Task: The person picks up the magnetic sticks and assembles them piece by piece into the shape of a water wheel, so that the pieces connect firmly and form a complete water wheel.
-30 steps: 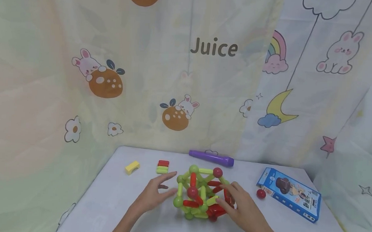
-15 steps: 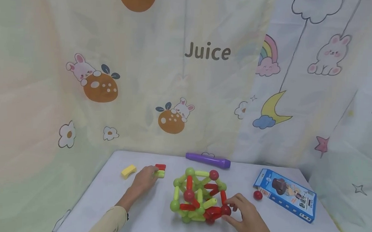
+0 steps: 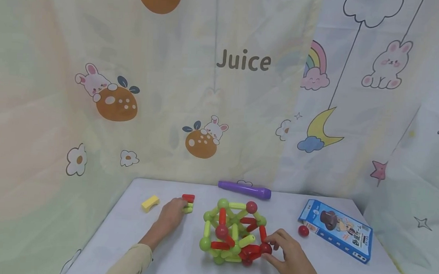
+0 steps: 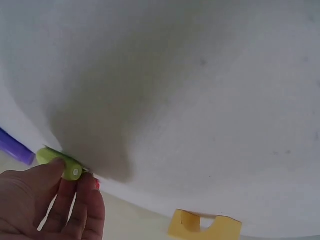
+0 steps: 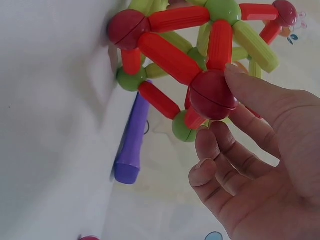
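A frame of red and green magnetic sticks and balls [image 3: 222, 231] stands on the table in the head view. At its right corner my right hand [image 3: 289, 256] pinches a red ball [image 5: 214, 95] between thumb and fingers; the ball still joins the frame's red sticks. Left of the frame, my left hand [image 3: 172, 213] reaches a small group of loose sticks. In the left wrist view its thumb and fingers grip a green stick [image 4: 67, 167]. A red stick [image 3: 188, 197] lies just beyond those fingers. One green stick [image 3: 247, 240] sticks out from the frame with a free end.
A yellow arch block [image 3: 150, 203] lies left of my left hand. Along the back edge is a purple microphone-shaped tube [image 3: 244, 189]. To the right lie a loose red ball [image 3: 303, 231] and a blue printed box [image 3: 338, 230]. A patterned cloth [image 3: 162, 89] hangs behind.
My left hand has moved from beside the frame to the loose sticks and grips a green one. My right hand has shifted down to the red ball at the right corner.
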The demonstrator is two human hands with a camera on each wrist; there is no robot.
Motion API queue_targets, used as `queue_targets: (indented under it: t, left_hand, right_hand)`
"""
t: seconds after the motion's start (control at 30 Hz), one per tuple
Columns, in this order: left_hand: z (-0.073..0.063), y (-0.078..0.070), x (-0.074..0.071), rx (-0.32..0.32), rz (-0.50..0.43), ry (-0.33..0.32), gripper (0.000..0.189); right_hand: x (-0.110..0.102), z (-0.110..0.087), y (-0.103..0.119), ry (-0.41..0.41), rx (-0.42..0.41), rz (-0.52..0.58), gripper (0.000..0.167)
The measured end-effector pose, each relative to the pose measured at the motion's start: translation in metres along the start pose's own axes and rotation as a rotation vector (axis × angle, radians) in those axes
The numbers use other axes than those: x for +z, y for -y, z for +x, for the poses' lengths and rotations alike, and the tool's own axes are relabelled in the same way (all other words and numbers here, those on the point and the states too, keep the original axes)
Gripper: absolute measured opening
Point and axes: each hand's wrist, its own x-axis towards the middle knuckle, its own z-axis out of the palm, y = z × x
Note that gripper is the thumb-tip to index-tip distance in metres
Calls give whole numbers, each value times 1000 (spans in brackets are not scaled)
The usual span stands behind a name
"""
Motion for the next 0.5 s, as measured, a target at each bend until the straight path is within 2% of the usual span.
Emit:
queue_targets:
  t: [0.17,0.5]
  left_hand:
    - [-9,-3,2,19,-4,-28,14]
    - [-44,-17,-6,35,-61,-18,15]
  right_hand:
    - [0,-1,0,0,9,-4,33]
    - [2,0,1,-9,54,-8,35]
